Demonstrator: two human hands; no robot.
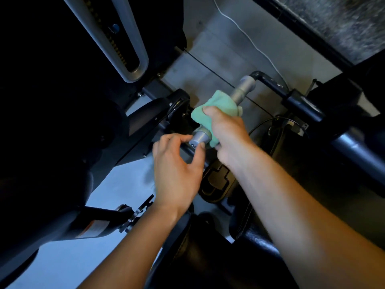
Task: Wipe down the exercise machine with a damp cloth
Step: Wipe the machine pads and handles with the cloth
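Two hands at work: right hand (227, 130) wraps soft green cloth (218, 105) around stiff, smooth handle bar (239, 92); left hand (179, 163) pinches near bar end, steadying. Cloth light, probably slides easily.

A pale green cloth (216, 110) is bunched and wrapped around the grey handle bar (242, 91) of the dark exercise machine (302, 101). The bar runs diagonally, both its ends showing past the cloth.

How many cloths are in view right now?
1: a green cloth wrapped around the silver bar, gripped by the right hand. Others may be hidden in the dark areas.
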